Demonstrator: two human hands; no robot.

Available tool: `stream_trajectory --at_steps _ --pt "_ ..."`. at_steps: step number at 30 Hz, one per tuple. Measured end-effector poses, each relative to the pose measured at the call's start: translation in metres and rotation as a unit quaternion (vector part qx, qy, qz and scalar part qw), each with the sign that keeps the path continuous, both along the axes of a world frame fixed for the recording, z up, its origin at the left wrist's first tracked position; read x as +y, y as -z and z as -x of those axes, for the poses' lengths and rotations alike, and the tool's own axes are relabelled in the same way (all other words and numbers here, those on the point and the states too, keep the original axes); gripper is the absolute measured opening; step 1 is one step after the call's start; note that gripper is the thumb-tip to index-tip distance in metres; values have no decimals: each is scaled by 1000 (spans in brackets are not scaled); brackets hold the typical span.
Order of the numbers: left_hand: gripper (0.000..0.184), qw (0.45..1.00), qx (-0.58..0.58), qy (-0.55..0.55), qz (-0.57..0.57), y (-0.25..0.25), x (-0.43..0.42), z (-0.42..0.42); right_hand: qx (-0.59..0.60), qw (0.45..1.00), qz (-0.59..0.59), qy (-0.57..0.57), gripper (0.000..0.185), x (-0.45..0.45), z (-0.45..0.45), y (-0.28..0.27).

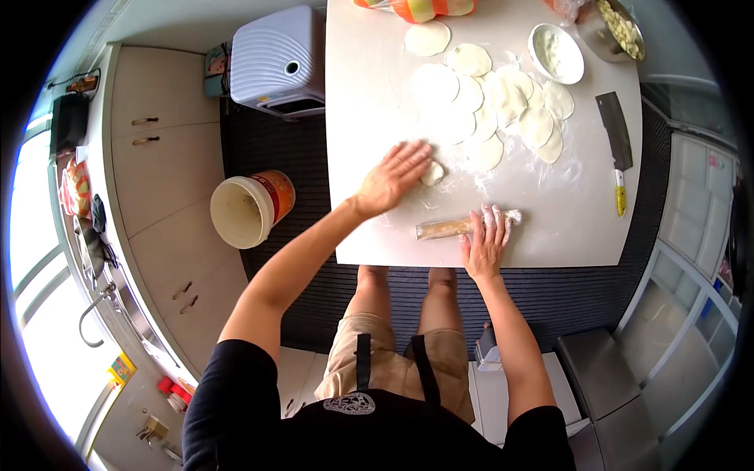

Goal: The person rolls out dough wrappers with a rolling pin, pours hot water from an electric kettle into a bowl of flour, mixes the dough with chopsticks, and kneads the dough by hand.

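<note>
My left hand [393,179] lies palm down on the white table [369,102], fingers stretched out. Its fingertips are beside a small flattened piece of dough [432,173]; whether they touch it I cannot tell. Near the table's front edge my right hand [488,245] is over the right part of a floury wooden rolling pin [441,228], with the fingers curved across it. Further back, several thin round dough wrappers [536,127] lie partly overlapping, with a few more [428,38] apart from them. Loose flour is scattered around the wrappers.
A white bowl of flour [576,67] and a metal pot with pale chopped food [620,31] stand back right. A cleaver [615,133] lies along the right side. Left of the table are a bucket [236,213] and a ridged light-coloured appliance [275,59].
</note>
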State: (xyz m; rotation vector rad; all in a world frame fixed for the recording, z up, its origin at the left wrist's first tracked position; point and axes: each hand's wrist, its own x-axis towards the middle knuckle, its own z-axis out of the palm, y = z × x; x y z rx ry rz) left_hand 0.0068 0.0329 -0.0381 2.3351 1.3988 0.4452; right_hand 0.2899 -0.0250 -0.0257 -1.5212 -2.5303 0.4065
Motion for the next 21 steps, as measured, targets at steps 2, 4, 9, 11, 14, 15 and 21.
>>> stream_trajectory --at_steps 2,4,9,11,14,15,21 --pt "56 997 67 30 -30 3 -6 -26 0 1000 8 3 54 -1 0 -1" --pt "48 996 35 58 -60 2 -14 -50 -2 1000 16 3 53 -1 -1 -4" --pt "32 992 -113 -38 31 -17 -21 -88 12 1000 11 -1 49 3 -4 -7" --pt "27 988 -145 -44 18 -16 -18 -99 13 1000 23 8 48 6 -3 -7" --pt "19 982 -173 2 71 -10 -13 -108 6 1000 19 7 46 4 -12 -7" --pt "18 977 -198 -21 71 -8 -5 -108 6 1000 13 4 46 4 -15 -6" --pt "14 955 -255 -146 37 -10 44 -127 28 999 8 14 41 -1 -23 -5"
